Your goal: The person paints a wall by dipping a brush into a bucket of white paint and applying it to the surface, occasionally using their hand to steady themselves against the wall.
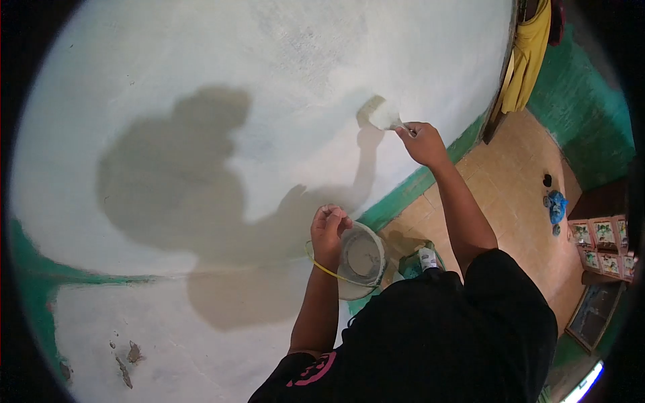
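Observation:
My right hand point(422, 142) is closed around the handle of a paintbrush point(384, 115), its broad head pale with paint and close against the white wall point(316, 134). My left hand point(329, 227) is raised in front of the wall, fingers curled inward; whether anything is in them cannot be made out. Behind and beside that hand sits a round bucket point(381, 258) containing greyish-white material. A yellow bucket handle point(329, 272) passes by my left wrist. Shadows of my head, arms and the brush fall across the wall.
A green band point(396, 201) runs along the wall's base beside the tan tiled floor point(510, 181). Near the bucket stands a container with a white item point(427, 258). A yellow cloth point(531, 57) hangs at upper right; a blue plastic bag point(556, 207) lies farther right.

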{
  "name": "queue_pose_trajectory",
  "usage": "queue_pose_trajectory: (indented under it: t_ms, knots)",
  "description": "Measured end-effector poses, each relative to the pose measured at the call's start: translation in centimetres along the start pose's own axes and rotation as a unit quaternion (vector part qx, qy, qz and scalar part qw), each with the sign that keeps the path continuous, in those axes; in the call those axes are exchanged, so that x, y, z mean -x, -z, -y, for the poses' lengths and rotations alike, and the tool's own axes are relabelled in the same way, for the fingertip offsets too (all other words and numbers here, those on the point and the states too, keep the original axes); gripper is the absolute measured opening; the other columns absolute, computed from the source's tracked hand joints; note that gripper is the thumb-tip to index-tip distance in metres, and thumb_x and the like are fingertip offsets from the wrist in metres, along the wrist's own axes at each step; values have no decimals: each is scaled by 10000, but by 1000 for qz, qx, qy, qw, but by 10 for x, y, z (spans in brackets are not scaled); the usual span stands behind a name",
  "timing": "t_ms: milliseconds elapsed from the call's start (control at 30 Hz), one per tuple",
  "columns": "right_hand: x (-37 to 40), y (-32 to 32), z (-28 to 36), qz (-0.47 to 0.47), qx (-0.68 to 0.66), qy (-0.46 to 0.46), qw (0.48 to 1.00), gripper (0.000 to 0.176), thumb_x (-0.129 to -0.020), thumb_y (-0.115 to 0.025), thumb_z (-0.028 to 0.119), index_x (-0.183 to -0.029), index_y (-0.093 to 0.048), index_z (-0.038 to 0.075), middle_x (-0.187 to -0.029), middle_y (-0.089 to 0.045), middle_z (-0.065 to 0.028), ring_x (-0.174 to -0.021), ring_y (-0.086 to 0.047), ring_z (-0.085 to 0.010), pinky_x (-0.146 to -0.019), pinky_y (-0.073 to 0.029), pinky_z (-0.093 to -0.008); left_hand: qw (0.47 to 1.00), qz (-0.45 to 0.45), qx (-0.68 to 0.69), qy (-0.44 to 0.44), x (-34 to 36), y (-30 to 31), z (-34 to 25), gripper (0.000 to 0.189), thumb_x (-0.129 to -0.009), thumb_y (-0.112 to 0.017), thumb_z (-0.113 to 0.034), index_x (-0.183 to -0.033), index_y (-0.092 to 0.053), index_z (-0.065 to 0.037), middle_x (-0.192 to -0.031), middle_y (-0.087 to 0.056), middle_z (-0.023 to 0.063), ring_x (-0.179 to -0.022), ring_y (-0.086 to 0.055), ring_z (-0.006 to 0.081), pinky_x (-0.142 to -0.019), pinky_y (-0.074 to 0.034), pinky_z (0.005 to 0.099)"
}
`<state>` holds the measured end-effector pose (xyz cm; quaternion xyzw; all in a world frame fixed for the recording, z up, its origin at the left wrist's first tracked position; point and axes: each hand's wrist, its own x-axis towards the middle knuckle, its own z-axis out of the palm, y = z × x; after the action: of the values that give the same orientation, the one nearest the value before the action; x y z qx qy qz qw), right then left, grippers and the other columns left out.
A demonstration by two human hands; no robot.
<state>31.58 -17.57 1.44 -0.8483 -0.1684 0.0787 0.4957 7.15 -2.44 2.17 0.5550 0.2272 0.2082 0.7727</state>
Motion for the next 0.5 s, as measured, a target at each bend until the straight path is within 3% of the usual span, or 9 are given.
queue_pose_trajectory:
  t_ms: [67, 133, 200, 267, 367, 500]
  knots:
    - [4, 0, 5, 4, -17, 6, 1000, 359, -870, -591, 370, -1055, -680, 75, -790, -658, -180, -735, -638, -325, -710, -501, -395, 1000, -1, -3, 4, -1, 4, 5, 51, -914, -544, -126, -942, -539, -84, -838, -570, 23, -732, -570, 143, -679, -483, 297]
    - [2, -16, -4, -54, -178, 132, 974, 357, -889, -572, 365, -1067, -676, 72, -816, -659, -193, -748, -641, -321, -714, -501, -381, 1000, -10, -12, 8, -4, 7, 6, 51, -914, -545, -132, -942, -541, -89, -836, -572, 20, -730, -572, 142, -673, -481, 294]
    - [-2, -22, -12, -36, -111, 111, 987, 381, -918, -519, 361, -1033, -674, 32, -908, -659, -220, -835, -639, -347, -787, -497, -399, 1000, -14, 1, 5, -3, 6, 2, 58, -905, -559, -130, -940, -541, -87, -819, -564, 15, -726, -566, 138, -674, -481, 284]
    - [-13, -39, -33, 73, 50, 33, 996, 426, -924, -485, 359, -1019, -661, -17, -1028, -635, -255, -951, -616, -386, -879, -472, -427, 1000, -18, 13, -1, -1, 9, -3, 68, -896, -572, -128, -938, -540, -85, -803, -556, 11, -723, -560, 134, -676, -481, 275]
    - [-13, -53, -61, 101, 91, 22, 990, 439, -925, -466, 344, -989, -649, -49, -1042, -621, -277, -996, -586, -422, -912, -445, -466, 999, -34, 4, -19, -6, 21, -7, 67, -900, -569, -134, -939, -536, -90, -804, -556, 13, -720, -559, 134, -672, -481, 276]
    - [-12, -34, -46, 182, 151, 22, 971, 440, -909, -488, 357, -978, -647, -47, -1007, -625, -282, -980, -587, -428, -893, -453, -472, 999, -46, 5, -25, -2, 26, -8, 53, -920, -543, -140, -962, -541, -108, -862, -577, 0, -735, -577, 129, -665, -482, 285]
